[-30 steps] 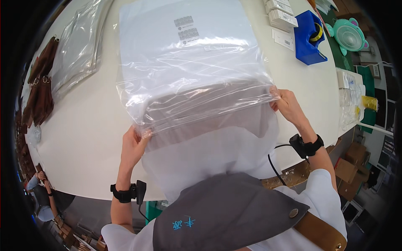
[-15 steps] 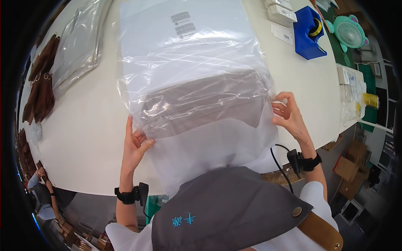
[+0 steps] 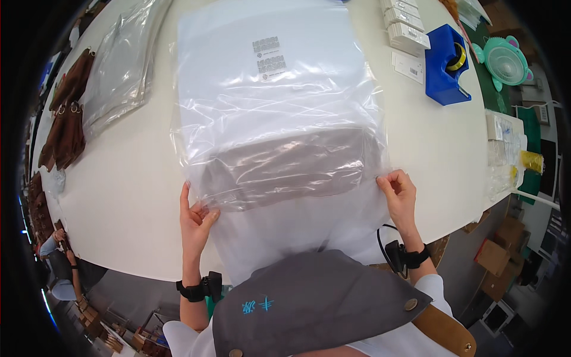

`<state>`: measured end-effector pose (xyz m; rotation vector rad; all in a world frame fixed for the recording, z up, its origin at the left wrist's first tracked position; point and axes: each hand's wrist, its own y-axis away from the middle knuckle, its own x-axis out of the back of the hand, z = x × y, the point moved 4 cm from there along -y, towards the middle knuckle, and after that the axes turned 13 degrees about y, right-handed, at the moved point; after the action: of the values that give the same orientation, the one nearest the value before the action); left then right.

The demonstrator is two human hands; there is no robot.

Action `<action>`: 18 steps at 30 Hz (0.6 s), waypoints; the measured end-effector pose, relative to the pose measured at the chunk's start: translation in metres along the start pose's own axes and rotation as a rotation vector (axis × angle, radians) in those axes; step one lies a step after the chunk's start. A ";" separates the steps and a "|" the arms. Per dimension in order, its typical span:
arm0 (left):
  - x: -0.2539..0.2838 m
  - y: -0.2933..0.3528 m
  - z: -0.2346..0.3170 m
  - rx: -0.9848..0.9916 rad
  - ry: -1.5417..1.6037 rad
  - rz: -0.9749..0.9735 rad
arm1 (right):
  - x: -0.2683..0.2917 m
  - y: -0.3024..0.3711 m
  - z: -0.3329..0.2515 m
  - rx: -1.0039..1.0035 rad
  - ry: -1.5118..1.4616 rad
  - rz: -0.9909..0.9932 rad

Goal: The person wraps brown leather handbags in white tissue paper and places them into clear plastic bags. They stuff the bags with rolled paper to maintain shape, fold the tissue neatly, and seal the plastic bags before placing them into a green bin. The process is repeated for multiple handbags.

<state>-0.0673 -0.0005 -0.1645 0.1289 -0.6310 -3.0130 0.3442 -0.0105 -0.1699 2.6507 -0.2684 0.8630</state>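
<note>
A large clear plastic bag (image 3: pixel 238 101) lies flat before me with a white sheet-like layer inside and small dark print near its far end. Through its near part shows a grey-brown item (image 3: pixel 291 163); its kind is hard to tell under the glossy film. A whitish translucent sheet (image 3: pixel 279 223) comes out from the bag's near end towards my apron. My left hand (image 3: pixel 196 217) grips the bag's left near edge, thumb on top and index finger stretched along the side. At the right near corner, my right hand (image 3: pixel 398 193) pinches the bag's edge between thumb and fingers.
Clear plastic bags (image 3: pixel 122 65) and brown tasselled leather-like pieces (image 3: pixel 65 137) lie left on the white table (image 3: pixel 131 196). At far right stand a blue tape dispenser (image 3: pixel 440 71), stacked white cards (image 3: pixel 407 35) and a mint fan (image 3: pixel 504 61). Another person (image 3: pixel 59 268) works at lower left.
My right hand has moved down and slightly left, from loosely spread fingers to a pinch on the bag's edge. The near edge now lies flatter over the grey-brown item. The left hand stays at its edge.
</note>
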 end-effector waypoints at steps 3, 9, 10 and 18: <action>0.001 0.008 -0.010 -0.002 -0.102 0.100 | -0.003 0.010 0.009 0.051 -0.040 0.235; 0.011 0.019 -0.014 0.087 -0.106 0.030 | 0.011 0.002 0.001 -0.046 0.071 -0.231; 0.009 0.023 -0.008 0.078 -0.021 -0.027 | 0.014 0.004 -0.006 -0.016 0.027 -0.265; -0.029 0.026 0.004 -0.159 -0.336 0.112 | -0.013 0.023 -0.023 0.056 0.603 0.120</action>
<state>-0.0375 -0.0203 -0.1480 -0.4132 -0.3983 -2.9800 0.3148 -0.0220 -0.1546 2.2964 -0.2492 1.6663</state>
